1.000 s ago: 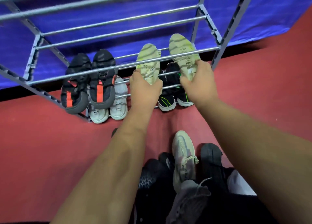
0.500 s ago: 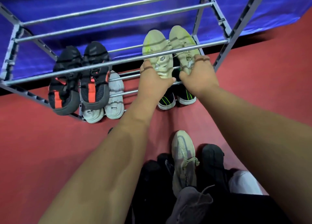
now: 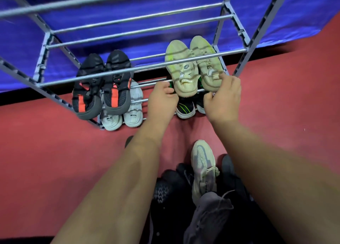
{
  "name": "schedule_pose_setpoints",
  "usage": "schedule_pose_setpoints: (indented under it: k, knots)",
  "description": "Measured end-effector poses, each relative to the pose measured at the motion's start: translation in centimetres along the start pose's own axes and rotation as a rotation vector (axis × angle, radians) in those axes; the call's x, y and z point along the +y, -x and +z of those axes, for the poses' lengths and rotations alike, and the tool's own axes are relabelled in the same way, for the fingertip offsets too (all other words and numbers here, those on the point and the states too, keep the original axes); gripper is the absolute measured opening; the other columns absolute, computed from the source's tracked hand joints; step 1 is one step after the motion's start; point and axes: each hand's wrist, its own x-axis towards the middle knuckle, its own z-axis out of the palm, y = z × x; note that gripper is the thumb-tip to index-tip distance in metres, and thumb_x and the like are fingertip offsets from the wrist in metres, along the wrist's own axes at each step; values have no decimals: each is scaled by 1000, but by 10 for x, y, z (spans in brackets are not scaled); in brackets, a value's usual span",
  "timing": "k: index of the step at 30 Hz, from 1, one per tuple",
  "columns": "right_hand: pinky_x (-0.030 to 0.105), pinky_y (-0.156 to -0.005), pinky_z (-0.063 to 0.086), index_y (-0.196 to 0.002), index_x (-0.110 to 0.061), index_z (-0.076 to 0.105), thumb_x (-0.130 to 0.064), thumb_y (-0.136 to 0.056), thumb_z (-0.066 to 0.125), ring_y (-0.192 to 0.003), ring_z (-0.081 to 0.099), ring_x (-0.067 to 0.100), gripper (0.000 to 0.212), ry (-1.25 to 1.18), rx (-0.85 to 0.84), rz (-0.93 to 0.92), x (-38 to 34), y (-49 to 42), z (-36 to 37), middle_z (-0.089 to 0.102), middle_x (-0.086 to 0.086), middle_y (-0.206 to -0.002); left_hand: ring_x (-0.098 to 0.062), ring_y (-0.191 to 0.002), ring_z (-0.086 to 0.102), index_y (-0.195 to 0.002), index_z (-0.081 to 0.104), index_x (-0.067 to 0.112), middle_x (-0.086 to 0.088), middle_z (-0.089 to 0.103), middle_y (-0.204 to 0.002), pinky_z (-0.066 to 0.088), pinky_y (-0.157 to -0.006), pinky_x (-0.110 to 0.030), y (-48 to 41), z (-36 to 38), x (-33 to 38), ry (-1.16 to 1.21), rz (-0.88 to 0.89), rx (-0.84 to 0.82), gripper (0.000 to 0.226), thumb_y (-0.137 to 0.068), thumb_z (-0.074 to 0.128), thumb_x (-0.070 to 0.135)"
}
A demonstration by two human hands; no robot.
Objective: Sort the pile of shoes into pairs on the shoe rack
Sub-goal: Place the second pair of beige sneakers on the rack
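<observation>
Fingers (image 3: 168,92) of the left hand (image 3: 161,104) curl against the heel of the left beige shoe (image 3: 181,68); we cannot confirm a grip. We note the right beige shoe (image 3: 207,68) touching beside it on the shoe rack (image 3: 143,67), its heel pinched by the right hand (image 3: 223,100).

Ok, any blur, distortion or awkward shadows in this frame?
Head view: the wide-angle lens splays the posts of the shoe rack; its top bars are smeared by motion; bar shadows stripe the beige shoes; the pile of shoes at the bottom is dim.
</observation>
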Motion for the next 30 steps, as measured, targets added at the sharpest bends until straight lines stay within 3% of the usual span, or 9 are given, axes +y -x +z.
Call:
schedule_pose_setpoints:
  k: [4,8,11,13,14,16,19,25,30]
  knots:
    - [47,-105,42,-120,-6,54,-17,-84,63,-117,51,39,38,19,-121,172,-3,27,3,52,17,-126,-21,-91,73,-108,70,20,5,75,-92,60,-88,-35,31,-22,-43,-97,-121,-13,23,-90,57,15]
    - [47,-113,42,-137,-3,46,-42,-89,71,-133,49,42,66,281,-561,321,16,68,15,48,23,-143,-26,-101,66,-124,62,15,1,68,-106,51,-85,-32,70,-51,-97,-301,-206,-3,32,-93,58,17]
    - [43,-110,47,-155,-7,39,-71,-81,56,-140,48,40,99,504,-850,464,29,102,26,44,19,-152,-35,-129,51,-140,46,7,-13,54,-138,46,-107,-46,93,-65,-136,-629,-361,-31,72,-86,75,45]
    - [26,-93,49,-158,0,35,-78,-84,42,-140,45,28,108,474,-1031,485,26,123,28,40,11,-157,-35,-135,44,-147,37,5,-15,45,-145,41,-112,-45,110,-68,-154,-795,-481,-120,101,-78,77,67]
    - [20,-96,48,-162,8,15,-71,-99,34,-142,41,23,103,471,-1136,455,25,131,29,37,6,-160,-35,-137,43,-149,33,4,-15,43,-147,40,-113,-44,120,-69,-161,-814,-522,-168,110,-75,78,72]
    - [31,-115,40,-169,-11,23,-67,-106,39,-150,39,26,86,644,-1232,334,27,145,28,36,10,-168,-34,-141,42,-153,28,2,-17,39,-152,39,-115,-43,135,-69,-175,-796,-560,-224,117,-74,82,69]
    - [39,-117,37,-162,-12,42,-63,-104,52,-147,46,30,78,864,-1371,187,27,167,27,48,11,-161,-37,-139,47,-158,21,-1,-19,31,-155,42,-113,-45,152,-70,-187,-771,-541,-253,117,-81,79,65]
    - [34,-114,39,-158,-7,45,-54,-103,59,-145,47,32,74,751,-1318,242,24,162,21,51,14,-157,-35,-135,50,-162,4,-6,-16,25,-151,49,-108,-45,159,-64,-177,-793,-482,-324,130,-83,77,67]
    - [43,-98,51,-146,-10,42,-66,-65,75,-122,59,38,104,448,-924,406,21,159,25,54,12,-128,-37,-137,47,-160,15,-3,-20,31,-154,46,-111,-45,158,-63,-171,-803,-440,-292,107,-90,79,46]
